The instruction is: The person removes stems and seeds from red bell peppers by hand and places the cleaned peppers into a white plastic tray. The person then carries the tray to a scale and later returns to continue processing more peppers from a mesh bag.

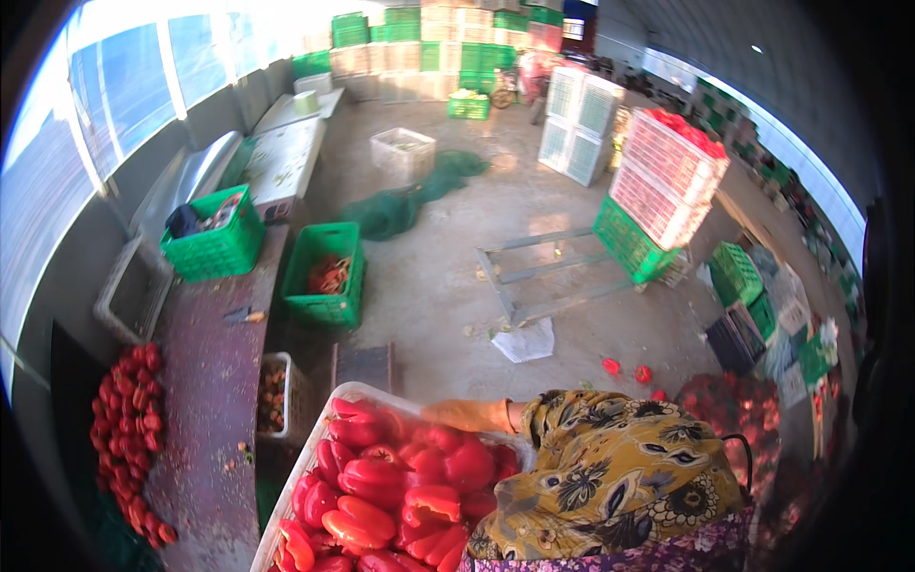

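A white plastic crate (pixel 297 477) full of red bell peppers (pixel 372 480) is right in front of my body, at the bottom of the view. My right hand (pixel 457 414), in an orange glove, grips the crate along its far rim. The fingers are blurred and partly hidden by the rim and peppers. A yellow flowered sleeve (pixel 615 465) covers that arm and hides the crate's right side. My left hand is out of view.
At the left, a worktable (pixel 207 400) bears a pepper pile (pixel 129 429), a knife (pixel 244 314) and a green crate (pixel 214 247). Another green crate (pixel 324 279) stands beside it. Ahead are a metal frame (pixel 550 275), stacked crates (pixel 661 182) and loose peppers (pixel 643 374) on the floor.
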Motion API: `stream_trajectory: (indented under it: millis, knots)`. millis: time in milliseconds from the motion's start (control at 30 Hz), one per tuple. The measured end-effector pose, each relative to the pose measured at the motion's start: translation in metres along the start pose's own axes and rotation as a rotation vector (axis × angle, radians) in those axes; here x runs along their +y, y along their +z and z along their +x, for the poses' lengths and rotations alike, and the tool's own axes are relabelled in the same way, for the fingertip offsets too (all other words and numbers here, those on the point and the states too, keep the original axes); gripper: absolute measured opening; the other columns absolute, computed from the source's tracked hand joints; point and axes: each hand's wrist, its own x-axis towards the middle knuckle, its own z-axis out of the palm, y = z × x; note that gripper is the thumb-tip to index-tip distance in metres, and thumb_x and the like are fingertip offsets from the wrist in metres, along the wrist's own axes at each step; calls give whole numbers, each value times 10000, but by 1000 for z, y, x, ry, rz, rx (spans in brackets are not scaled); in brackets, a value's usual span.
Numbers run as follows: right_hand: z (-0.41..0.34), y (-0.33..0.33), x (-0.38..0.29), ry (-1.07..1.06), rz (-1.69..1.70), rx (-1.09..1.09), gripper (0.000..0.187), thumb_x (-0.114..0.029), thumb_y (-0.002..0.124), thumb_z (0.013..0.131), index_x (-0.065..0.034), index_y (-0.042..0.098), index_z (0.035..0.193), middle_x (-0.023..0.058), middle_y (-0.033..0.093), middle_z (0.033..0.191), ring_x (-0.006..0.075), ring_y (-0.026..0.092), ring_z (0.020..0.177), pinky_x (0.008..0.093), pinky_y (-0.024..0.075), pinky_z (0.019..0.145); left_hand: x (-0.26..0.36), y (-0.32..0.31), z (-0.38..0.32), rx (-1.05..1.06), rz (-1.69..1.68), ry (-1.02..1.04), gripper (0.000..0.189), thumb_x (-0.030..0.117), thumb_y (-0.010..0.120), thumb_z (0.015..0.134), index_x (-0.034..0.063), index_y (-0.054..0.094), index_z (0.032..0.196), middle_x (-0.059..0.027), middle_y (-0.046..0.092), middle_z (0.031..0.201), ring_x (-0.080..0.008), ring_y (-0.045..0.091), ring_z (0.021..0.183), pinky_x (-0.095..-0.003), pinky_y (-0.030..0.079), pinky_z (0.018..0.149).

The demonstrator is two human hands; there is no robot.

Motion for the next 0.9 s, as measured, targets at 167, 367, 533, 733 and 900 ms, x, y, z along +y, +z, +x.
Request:
stream_trajectory:
  millis: [167, 367, 533, 733, 900]
  knots:
    - [-27, -41, 48, 92, 102, 267, 491, -385, 414, 1073, 5, 610, 1299, 78, 663, 1250, 161, 561, 1126, 342, 411, 1032, -23, 62, 91, -206, 129, -99, 777, 643, 394, 1002, 121, 294, 1568, -74, 352, 1589, -308, 367, 1427, -463, 309, 1173]
    - [-46, -60, 132, 150, 126, 481, 488, -364, 393, 1077, 28, 618, 1259, 85, 669, 1224, 176, 569, 1101, 351, 417, 1021, -72, 115, 181, -376, 217, -211, 786, 650, 397, 996, 127, 285, 1572, -75, 341, 1594, -310, 357, 1433, -467, 302, 1176]
    - [-71, -97, 164, 195, 339, 566, 523, -384, 398, 1065, 41, 615, 1279, 111, 664, 1242, 198, 570, 1117, 359, 416, 1028, -97, 181, 234, -491, 289, -313, 794, 656, 399, 992, 132, 278, 1574, -75, 332, 1599, -312, 348, 1437, -470, 297, 1179]
    - [-133, -162, 175, 300, 573, 889, 514, -407, 429, 1056, -4, 598, 1327, 84, 630, 1303, 162, 547, 1159, 335, 407, 1047, -118, 279, 272, -569, 367, -349, 803, 664, 401, 986, 137, 270, 1578, -76, 321, 1604, -315, 338, 1442, -473, 291, 1182]
    - [-159, -177, 177, 319, 543, 1001, 559, -440, 420, 1054, 7, 586, 1345, 97, 639, 1302, 175, 546, 1197, 331, 399, 1063, -108, 312, 297, -615, 393, -385, 811, 670, 404, 981, 142, 262, 1581, -77, 312, 1609, -317, 330, 1447, -476, 285, 1184]
